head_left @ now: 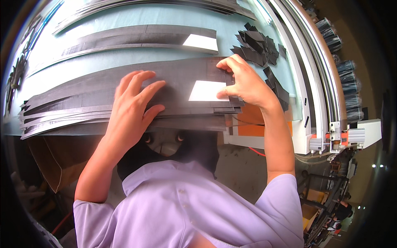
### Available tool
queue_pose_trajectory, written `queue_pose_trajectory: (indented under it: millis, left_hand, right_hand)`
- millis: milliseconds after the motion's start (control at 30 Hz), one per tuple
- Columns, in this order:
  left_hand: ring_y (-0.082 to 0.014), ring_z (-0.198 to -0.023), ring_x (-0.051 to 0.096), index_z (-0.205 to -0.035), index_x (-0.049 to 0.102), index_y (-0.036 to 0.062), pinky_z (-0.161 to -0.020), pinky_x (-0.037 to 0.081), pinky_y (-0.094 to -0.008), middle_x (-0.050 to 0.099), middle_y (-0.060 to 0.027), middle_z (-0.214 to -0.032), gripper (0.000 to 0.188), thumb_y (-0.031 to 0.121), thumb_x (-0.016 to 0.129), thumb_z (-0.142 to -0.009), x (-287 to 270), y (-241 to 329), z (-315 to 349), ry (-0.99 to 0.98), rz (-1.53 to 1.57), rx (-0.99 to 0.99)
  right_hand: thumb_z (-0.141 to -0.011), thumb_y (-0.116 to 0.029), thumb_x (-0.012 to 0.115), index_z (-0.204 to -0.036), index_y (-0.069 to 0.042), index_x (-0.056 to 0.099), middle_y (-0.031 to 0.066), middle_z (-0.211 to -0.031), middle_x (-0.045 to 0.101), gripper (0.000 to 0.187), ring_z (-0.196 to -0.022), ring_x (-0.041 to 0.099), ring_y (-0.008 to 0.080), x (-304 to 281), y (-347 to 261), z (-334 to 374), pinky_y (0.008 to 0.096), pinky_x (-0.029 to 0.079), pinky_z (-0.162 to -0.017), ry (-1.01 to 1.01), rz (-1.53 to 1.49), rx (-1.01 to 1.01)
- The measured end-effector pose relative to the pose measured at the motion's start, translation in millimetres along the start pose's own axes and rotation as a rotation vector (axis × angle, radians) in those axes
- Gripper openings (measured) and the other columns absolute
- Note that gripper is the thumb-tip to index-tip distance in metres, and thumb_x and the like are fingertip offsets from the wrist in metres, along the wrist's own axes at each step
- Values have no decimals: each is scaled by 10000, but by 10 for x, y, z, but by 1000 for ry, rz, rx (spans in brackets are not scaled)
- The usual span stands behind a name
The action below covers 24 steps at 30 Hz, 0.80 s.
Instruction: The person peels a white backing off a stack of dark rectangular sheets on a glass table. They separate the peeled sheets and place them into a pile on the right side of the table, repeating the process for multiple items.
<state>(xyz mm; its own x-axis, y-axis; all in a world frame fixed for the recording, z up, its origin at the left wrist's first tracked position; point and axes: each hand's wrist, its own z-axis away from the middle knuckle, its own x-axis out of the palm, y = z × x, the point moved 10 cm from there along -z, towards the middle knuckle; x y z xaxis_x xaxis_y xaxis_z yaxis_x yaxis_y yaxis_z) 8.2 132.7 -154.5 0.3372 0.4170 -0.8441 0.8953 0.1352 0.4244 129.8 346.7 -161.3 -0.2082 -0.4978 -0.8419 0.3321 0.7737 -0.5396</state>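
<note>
A thick stack of long dark grey fabric strips lies across the near edge of a pale blue table. My left hand rests flat on top of the stack, fingers spread. My right hand pinches the right end of the top strip between thumb and fingers, next to a white rectangular patch on that strip.
Further back lie more long dark strips, one with a white patch. A heap of small dark offcuts sits at the right. A metal rail with a carriage runs along the table's right side. An orange panel shows below the stack.
</note>
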Motion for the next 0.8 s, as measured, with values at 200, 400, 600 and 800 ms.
queue_pose_trajectory:
  millis: [200, 400, 600, 800]
  left_hand:
    - [-370, -1457, 412, -1486, 547, 67, -1199, 321, -499, 497, -124, -1551, 730, 239, 839, -839, 5, -110, -20, -38, -175, -66]
    - [-346, -1499, 372, -1529, 510, 84, -1234, 290, -489, 456, -99, -1601, 784, 249, 833, -834, 20, -186, -12, -67, -144, -105]
    - [-352, -1497, 364, -1542, 485, 86, -1230, 285, -487, 440, -110, -1603, 844, 262, 861, -807, 0, -185, 5, -16, -133, -105]
    - [-375, -1493, 359, -1544, 479, 86, -1229, 270, -510, 432, -139, -1599, 873, 291, 878, -795, -209, -242, 19, 72, -60, -98]
  right_hand:
    - [-646, -206, 946, -1164, 5, 587, 125, -1151, 582, 664, -1124, 571, 281, 72, 73, -95, 388, 488, -1009, -61, 46, -14]
    - [-713, -143, 889, -1021, -14, 616, 67, -943, 588, 432, -928, 575, 191, 24, 159, -203, 346, 497, -832, -70, -67, 109]
    - [-833, -66, 776, -890, 3, 629, 43, -811, 591, 173, -783, 585, 152, -40, 240, -244, 340, 501, -726, 15, -133, 122]
    - [-893, -26, 714, -908, 8, 590, 55, -791, 604, 129, -776, 579, 142, -171, -93, -72, 320, 491, -730, 102, -140, 90]
